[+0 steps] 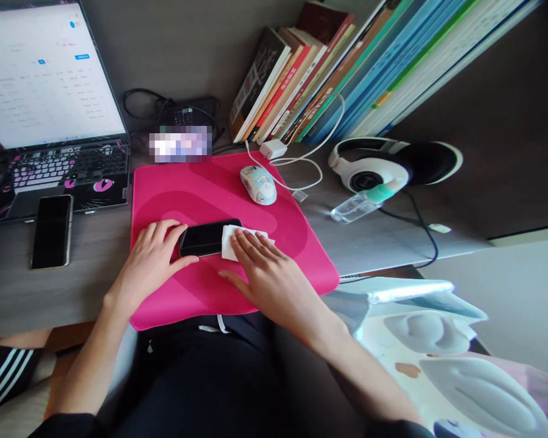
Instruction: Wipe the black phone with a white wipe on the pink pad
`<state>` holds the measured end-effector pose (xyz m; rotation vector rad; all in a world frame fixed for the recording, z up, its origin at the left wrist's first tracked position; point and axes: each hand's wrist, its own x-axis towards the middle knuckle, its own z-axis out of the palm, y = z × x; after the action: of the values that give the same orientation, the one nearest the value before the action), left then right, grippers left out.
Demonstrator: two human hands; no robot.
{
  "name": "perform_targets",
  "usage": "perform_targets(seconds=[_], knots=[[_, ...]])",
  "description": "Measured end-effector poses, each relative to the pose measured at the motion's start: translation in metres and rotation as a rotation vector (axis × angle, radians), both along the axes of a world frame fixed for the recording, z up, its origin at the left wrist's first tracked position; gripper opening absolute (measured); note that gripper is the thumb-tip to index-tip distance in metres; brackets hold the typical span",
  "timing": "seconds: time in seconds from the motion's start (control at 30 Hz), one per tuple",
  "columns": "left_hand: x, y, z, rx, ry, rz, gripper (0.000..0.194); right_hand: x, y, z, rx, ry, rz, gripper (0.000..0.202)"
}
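Observation:
A black phone (203,238) lies flat, screen up, on a pink mat (201,188). My left hand (158,255) grips the phone's left end, its thumb along the near edge and its fingers at the far corner. Over the phone's right end is a folded white tissue (229,242). My right hand (267,271) presses the tissue down with flat fingers, its thumb stretched out to the left above the mat.
A patterned mouse (258,185) rests on the mat behind my right hand. To the left are a laptop (68,170) and another phone (52,232). A charger (273,148), clear bottle (355,207), headphones (369,164) and books (292,85) stand or lie behind and right.

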<state>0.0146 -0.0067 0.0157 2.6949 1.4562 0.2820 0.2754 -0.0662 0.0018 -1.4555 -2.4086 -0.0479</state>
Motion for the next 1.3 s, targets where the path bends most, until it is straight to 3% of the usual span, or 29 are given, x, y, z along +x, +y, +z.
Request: perform_targets(seconds=[0.1,0.43,0.83,1.13,1.3], knots=[[-0.001,0.001,0.000,-0.007,-0.008,-0.005,0.063,-0.003,-0.001,0.000,-0.002,0.007,0.005,0.062],[-0.002,0.001,-0.001,0.003,-0.017,-0.014,0.063,0.000,0.036,-0.018,-0.071,0.141,0.055,0.076],[-0.001,0.001,-0.002,0.002,-0.014,-0.008,0.065,-0.003,0.000,0.005,-0.066,0.020,0.065,0.068],[-0.002,0.002,-0.002,-0.005,-0.028,-0.007,0.063,-0.003,0.037,-0.017,-0.034,0.139,0.174,0.079],[-0.001,0.002,-0.001,0.018,-0.007,-0.005,0.064,-0.005,0.025,-0.009,-0.047,0.085,0.137,0.079]])
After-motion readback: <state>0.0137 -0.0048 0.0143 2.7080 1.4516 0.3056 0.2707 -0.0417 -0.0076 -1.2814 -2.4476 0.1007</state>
